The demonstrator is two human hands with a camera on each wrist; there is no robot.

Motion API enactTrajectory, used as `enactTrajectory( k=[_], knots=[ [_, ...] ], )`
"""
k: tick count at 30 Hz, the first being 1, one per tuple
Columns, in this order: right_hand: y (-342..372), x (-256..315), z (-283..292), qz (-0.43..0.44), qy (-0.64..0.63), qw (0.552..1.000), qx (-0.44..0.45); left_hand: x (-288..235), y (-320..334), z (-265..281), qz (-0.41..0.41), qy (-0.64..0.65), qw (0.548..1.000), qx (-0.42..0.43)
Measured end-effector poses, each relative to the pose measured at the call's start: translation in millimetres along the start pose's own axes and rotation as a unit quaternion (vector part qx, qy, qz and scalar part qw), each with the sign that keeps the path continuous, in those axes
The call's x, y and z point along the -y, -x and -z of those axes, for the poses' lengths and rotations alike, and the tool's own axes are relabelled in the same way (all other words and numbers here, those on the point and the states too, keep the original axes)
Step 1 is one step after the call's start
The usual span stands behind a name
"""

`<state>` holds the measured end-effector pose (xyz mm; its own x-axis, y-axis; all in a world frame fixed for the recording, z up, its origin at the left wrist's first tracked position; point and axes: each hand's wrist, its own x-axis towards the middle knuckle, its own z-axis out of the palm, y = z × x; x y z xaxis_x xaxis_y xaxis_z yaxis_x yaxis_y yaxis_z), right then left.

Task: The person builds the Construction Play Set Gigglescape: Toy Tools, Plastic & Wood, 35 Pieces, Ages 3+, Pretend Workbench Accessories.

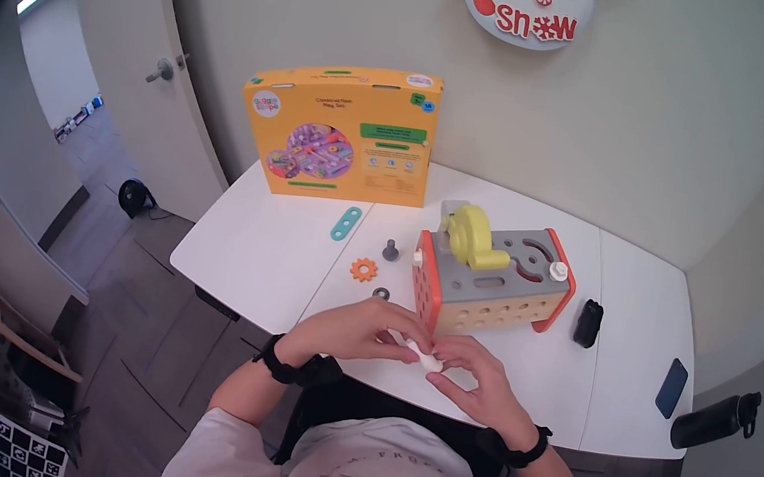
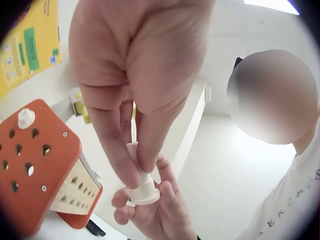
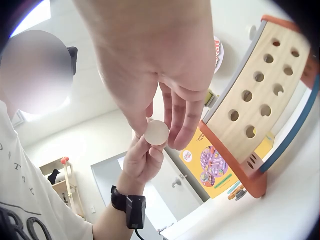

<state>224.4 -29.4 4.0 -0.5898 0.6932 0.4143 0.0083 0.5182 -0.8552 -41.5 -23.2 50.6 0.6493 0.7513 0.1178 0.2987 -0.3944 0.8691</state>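
Close to the table's near edge, both hands meet at a small white toy bolt [image 1: 426, 358]. My left hand [image 1: 358, 331] pinches its narrow end between thumb and fingertips, seen best in the left wrist view, where the bolt [image 2: 145, 193] flares to a wide rim. From the other side my right hand [image 1: 482, 384] holds the wide end. Its thumb and fingers lie around the round flat head [image 3: 156, 133] in the right wrist view. Just beyond the hands stands a toy workbench [image 1: 491, 304] with orange end panels, a grey top and a yellow piece [image 1: 473, 239] on it.
Left of the workbench lie an orange gear [image 1: 363, 270], a grey bolt [image 1: 390, 251], a grey nut [image 1: 381, 294] and a teal strip [image 1: 346, 223]. A yellow box [image 1: 348, 135] stands behind. To the right are a black case [image 1: 588, 324], a phone [image 1: 672, 388] and a black bottle [image 1: 712, 421].
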Motion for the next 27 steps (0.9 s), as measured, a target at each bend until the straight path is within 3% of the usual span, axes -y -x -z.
enactTrajectory(
  k=[7,10,13,16,19,22,25,27],
  knots=[
    [0.3,-0.5,6.7,0.028,0.02,0.999,0.01,20.8,-9.9,-10.6,-0.023,0.155,0.987,-0.032],
    [1.4,-0.9,9.4,0.044,0.063,0.997,0.015,27.7,-10.9,-11.1,-0.027,0.155,0.987,-0.027],
    [1.5,-2.9,12.8,0.06,0.1,0.993,0.005,37.9,-8.9,4.5,-0.001,0.135,0.985,-0.111],
    [0.1,-0.6,12.7,0.044,0.092,0.995,-0.021,66.8,-8.3,28.1,0.102,-0.085,0.963,-0.234],
    [-0.2,-0.8,13.0,0.041,0.09,0.995,-0.018,138.1,0.3,33.5,0.101,-0.303,0.909,-0.269],
    [-0.2,-1.2,12.9,0.056,0.096,0.994,-0.006,191.6,3.5,31.2,0.166,-0.372,0.891,-0.201],
    [-0.3,-1.6,13.0,0.056,0.093,0.994,-0.004,194.6,3.8,22.9,0.208,-0.401,0.86,-0.24],
    [-0.3,-2.1,12.9,0.058,0.097,0.994,-0.002,201.8,5.3,29.1,0.157,-0.366,0.884,-0.244]
  ],
)
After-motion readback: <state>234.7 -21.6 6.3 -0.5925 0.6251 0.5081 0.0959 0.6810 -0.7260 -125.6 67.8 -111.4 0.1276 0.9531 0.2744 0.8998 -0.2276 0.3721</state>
